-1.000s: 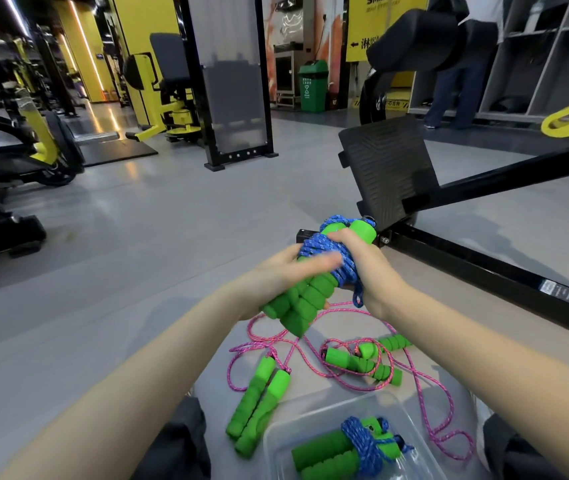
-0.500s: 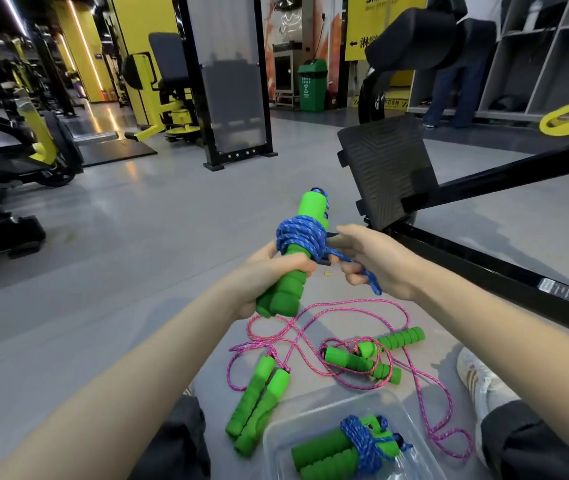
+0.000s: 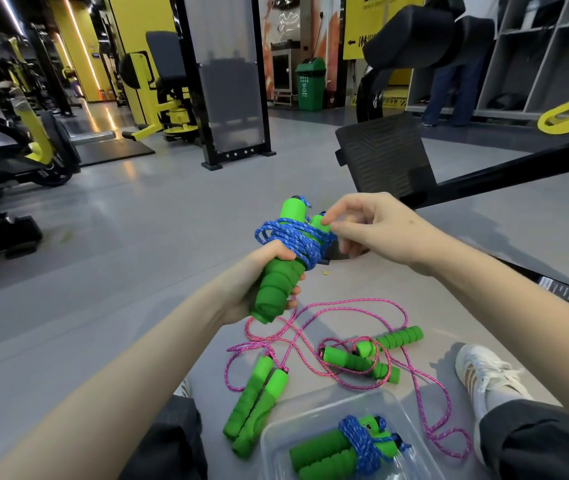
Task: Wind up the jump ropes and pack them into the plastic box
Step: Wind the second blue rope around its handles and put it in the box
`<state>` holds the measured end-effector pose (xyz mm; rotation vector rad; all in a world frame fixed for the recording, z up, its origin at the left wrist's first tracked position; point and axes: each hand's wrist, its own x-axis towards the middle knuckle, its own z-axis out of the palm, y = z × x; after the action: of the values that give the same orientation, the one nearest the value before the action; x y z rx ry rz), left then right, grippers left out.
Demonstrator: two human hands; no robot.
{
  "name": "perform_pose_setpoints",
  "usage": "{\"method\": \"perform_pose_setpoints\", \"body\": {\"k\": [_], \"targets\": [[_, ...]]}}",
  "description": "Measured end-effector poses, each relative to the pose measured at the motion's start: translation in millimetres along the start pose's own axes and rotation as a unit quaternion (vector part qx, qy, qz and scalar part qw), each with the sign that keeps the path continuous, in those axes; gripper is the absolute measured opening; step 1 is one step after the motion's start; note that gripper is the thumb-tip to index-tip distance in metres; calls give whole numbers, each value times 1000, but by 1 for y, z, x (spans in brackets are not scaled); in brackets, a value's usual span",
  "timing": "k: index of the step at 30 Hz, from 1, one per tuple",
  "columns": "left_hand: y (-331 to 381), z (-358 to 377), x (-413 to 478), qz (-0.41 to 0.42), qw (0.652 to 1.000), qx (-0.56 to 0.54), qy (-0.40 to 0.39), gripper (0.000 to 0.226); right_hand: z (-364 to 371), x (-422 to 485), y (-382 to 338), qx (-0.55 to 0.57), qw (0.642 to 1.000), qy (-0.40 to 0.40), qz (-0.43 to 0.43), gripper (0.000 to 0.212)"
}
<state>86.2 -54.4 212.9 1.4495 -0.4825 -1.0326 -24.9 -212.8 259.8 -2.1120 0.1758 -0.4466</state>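
My left hand (image 3: 259, 282) grips the green foam handles of a blue jump rope (image 3: 288, 239), whose cord is wound around the handles' upper part. My right hand (image 3: 366, 226) pinches the cord's end at the right side of the coil, fingers partly spread. On the floor below lie two pink jump ropes (image 3: 310, 341) with green handles (image 3: 257, 400), unwound and tangled together. A clear plastic box (image 3: 314, 424) at the bottom holds one wound blue rope (image 3: 355, 445).
A black machine footplate (image 3: 385, 161) and its black rail (image 3: 553, 285) run just behind and right of my hands. My white shoe (image 3: 484, 375) and dark trouser legs flank the ropes. Gym machines stand at the left; a person stands by shelves far right.
My left hand tilted the handle bundle upright and lowered slightly. My right hand let the loose blue tail go slack and now pinches at the coil's right side; the wraps look looser.
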Motion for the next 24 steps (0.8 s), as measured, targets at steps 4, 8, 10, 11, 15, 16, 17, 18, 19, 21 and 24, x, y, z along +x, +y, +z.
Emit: {"method": "perform_pose_setpoints", "body": {"k": [4,8,10,11,15,16,17,18,19,21,24], "targets": [[3,1,3,11,1000,1,9,45,2,-1,8,99,987,-130,-10,28],[5,-2,3,45,998,7,30,21,-9,-2,10,169,957,-237,1,56],[5,2,3,50,998,17,28,22,-10,-2,9,194,952,-235,-2,56],[5,4,2,53,998,25,23,23,-11,-1,10,212,947,-240,-1,58],[5,8,2,72,996,49,21,27,-13,-1,8,204,938,-279,-6,60],[5,8,3,78,995,47,27,27,-12,0,8,177,954,-242,-10,50],[6,8,3,84,995,43,35,26,-9,2,7,151,972,-178,-19,35],[7,8,4,88,995,38,41,26,-6,3,5,134,985,-108,-29,21],[7,7,4,90,994,31,44,27,-4,5,4,121,991,-46,-38,12],[8,6,3,90,995,21,44,29,-4,7,7,75,995,24,-56,15],[7,6,1,79,996,24,44,30,1,7,9,30,997,32,-64,21]]}}
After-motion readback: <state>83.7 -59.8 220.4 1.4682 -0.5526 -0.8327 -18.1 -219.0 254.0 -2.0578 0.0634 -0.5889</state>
